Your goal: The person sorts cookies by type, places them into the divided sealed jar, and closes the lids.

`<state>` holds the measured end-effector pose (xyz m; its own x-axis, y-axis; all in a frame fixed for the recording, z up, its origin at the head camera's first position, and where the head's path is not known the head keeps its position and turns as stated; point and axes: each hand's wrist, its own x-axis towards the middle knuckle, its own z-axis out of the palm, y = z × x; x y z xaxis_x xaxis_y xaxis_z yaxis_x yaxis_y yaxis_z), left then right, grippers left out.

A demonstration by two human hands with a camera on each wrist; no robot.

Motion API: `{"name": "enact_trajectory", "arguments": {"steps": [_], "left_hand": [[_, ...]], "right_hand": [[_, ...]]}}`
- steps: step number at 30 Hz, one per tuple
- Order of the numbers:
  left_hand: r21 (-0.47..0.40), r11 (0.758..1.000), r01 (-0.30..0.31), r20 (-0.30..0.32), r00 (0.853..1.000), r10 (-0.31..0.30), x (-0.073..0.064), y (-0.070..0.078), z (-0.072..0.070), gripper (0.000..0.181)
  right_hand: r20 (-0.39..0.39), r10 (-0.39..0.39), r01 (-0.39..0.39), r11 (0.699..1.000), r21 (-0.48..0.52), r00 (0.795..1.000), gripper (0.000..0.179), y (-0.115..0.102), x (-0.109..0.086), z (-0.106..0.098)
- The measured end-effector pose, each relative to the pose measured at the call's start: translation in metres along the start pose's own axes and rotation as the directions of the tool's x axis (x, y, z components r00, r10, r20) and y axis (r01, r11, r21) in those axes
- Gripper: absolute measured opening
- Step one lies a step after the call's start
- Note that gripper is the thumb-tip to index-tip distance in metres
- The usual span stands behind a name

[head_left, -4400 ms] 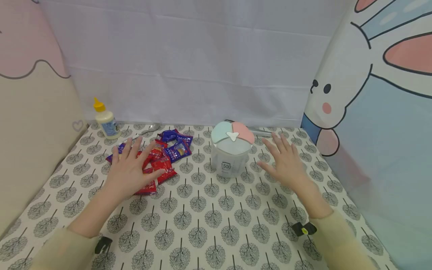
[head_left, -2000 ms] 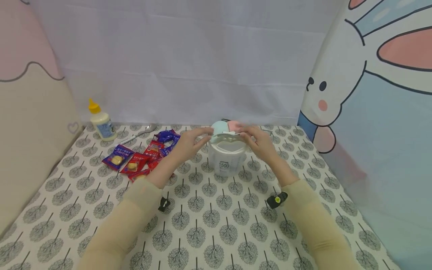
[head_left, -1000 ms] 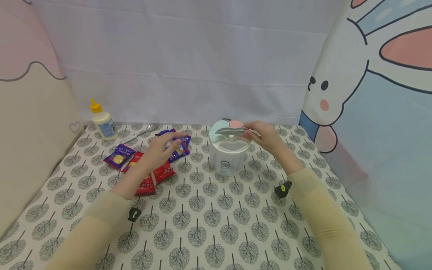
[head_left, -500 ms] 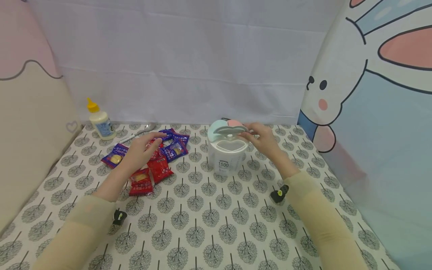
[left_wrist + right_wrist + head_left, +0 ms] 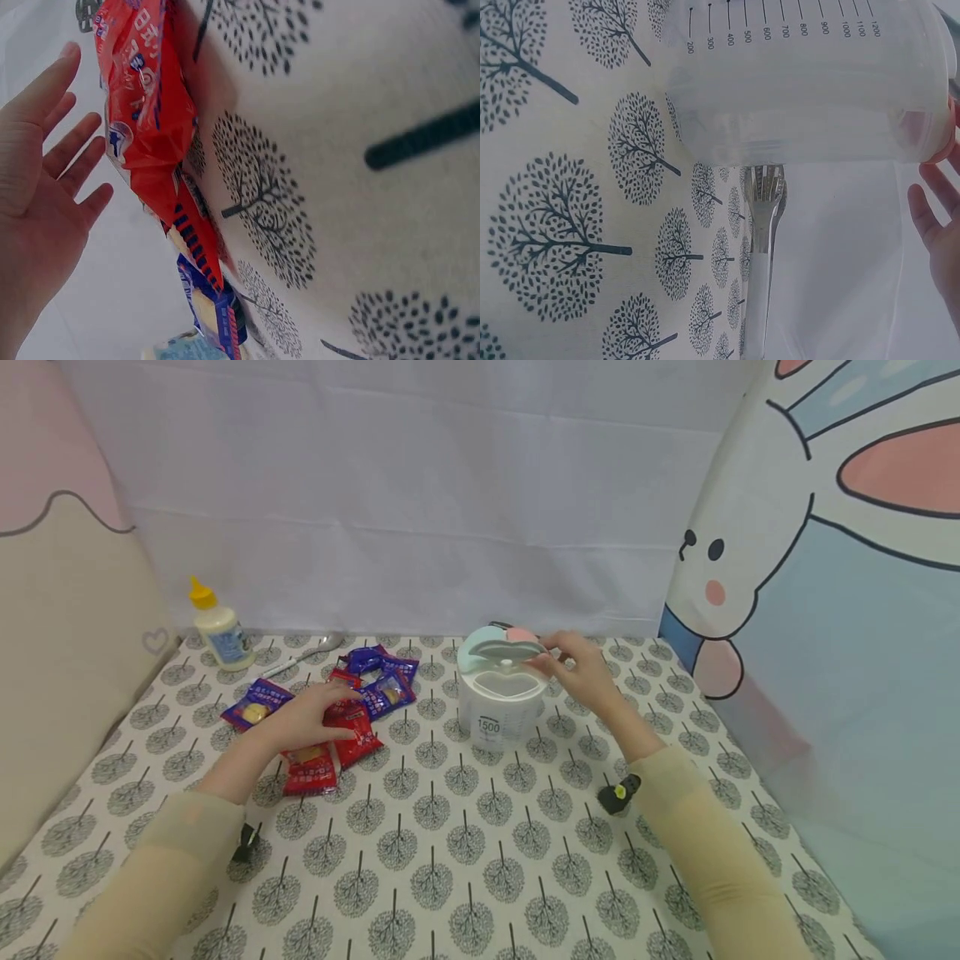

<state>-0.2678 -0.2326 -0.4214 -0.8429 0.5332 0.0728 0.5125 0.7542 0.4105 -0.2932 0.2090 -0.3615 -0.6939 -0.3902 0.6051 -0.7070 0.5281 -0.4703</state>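
Observation:
My left hand (image 5: 303,718) hovers over a pile of red and blue snack packets. Its thumb and fingers are spread around a red packet (image 5: 356,733); in the left wrist view the hand (image 5: 37,195) is apart from the nearest red packet (image 5: 146,97). A clear container (image 5: 497,718) marked 1500 stands upright, with a mint, pink and grey lid. The lid's grey heart-shaped flap (image 5: 501,650) is tilted up above its opening. My right hand (image 5: 581,672) holds the flap at its right edge; in the right wrist view fingers curl at the rim.
A glue bottle (image 5: 223,633) with a yellow cap stands at the back left, beside a spoon (image 5: 318,646). Behind the container lies a metal utensil (image 5: 761,195) with a tined end and pale handle. Curtains enclose the back and sides.
Both hands came to the lid and its front flap was raised. My left hand then moved left and lowered over the packets, while the right stayed at the flap.

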Motion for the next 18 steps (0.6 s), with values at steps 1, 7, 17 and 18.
{"name": "enact_trajectory", "arguments": {"steps": [1,7,17,18], "left_hand": [[0.011,1.000,0.004,0.015,1.000,-0.004,0.000,-0.002,0.000,0.064],[0.011,0.999,0.041,0.053,0.998,-0.041,0.000,-0.009,0.003,0.069],[-0.043,0.998,0.036,0.046,0.998,-0.034,0.004,-0.014,0.008,0.074],[-0.070,0.996,0.048,0.049,0.998,-0.044,0.004,-0.013,0.007,0.075]], "right_hand": [[0.006,0.003,-0.003,1.000,0.005,1.000,0.018,0.000,0.000,0.000],[0.020,0.063,-0.063,0.998,0.010,0.998,0.025,-0.001,-0.002,0.000],[0.018,0.127,-0.127,0.990,0.058,0.992,0.021,-0.001,-0.001,0.003],[0.019,0.131,-0.132,0.989,0.062,0.991,0.021,-0.001,-0.001,0.004]]}}
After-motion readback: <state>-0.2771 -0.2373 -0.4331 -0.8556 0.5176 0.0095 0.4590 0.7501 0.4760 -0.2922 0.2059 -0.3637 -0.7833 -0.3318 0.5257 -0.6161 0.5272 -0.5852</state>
